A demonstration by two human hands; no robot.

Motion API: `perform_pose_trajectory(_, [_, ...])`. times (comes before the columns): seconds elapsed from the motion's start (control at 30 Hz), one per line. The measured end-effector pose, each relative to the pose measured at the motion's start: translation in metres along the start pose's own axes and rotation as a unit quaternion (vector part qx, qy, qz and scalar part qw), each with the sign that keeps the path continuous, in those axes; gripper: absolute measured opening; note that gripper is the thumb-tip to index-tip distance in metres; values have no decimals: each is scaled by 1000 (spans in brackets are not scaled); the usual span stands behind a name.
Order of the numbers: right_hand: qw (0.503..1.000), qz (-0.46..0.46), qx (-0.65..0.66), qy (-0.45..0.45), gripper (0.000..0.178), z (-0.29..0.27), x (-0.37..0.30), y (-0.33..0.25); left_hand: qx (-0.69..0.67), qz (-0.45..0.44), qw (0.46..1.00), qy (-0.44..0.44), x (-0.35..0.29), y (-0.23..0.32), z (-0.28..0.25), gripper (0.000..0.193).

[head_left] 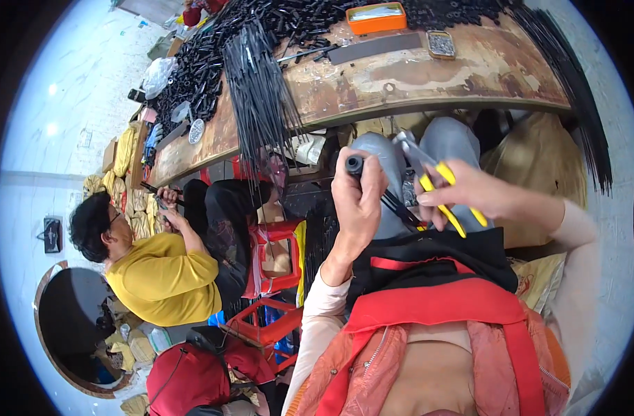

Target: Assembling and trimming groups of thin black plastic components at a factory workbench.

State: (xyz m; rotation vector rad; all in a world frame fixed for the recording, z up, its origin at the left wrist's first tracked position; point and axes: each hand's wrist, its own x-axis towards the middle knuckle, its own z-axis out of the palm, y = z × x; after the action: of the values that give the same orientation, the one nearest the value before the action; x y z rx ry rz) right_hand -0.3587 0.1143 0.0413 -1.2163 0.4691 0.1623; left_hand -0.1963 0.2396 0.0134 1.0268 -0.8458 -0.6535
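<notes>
Yellow-handled pliers [426, 183] fill the right hand [475, 191], a printed sack [547, 275] nearby.

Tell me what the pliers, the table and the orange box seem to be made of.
Pliers: the head looks like metal, grey and shiny though blurred; the yellow handles may be plastic or rubber-coated.

Table: apparently wood, brown and worn, with pale patches where the finish seems gone.

Orange box: probably plastic, smooth and evenly coloured.

Yellow-handled pliers [445, 172], black tube [354, 165]; red apron [435, 303] toward four o'clock; blotchy brown table [400, 76], orange box [377, 24] toward one; mustard-yellow sweater [168, 284] toward eight.
</notes>
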Motion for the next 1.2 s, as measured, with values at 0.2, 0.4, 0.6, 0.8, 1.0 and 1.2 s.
perform_pose_trajectory(0.2, [858,-174,-432,215,32,7,-7,5,100,-5,994,-52,8,0,4,21])
perform_pose_trajectory(0.4, [644,-359,-592,324,58,-2,13,13,85,-38,991,-99,6,1,-1,36])
perform_pose_trajectory(0.6, [618,-408,-579,341,52,-9,19,20,2,-70,989,-130,2,-7,0,38])
perform_pose_trajectory(0.8, [624,-363,-665,193,46,-35,-29,-12,73,-120,977,-163,-4,-2,7,40])
perform_pose_trajectory(1.0, [983,152,-83,-63,48,-9,-47,1,118,-140,938,-294,-16,6,0,40])
perform_pose_trajectory(1.2, [719,-316,-569,243,51,-11,-49,-10,72,-196,952,-224,13,19,12,37])
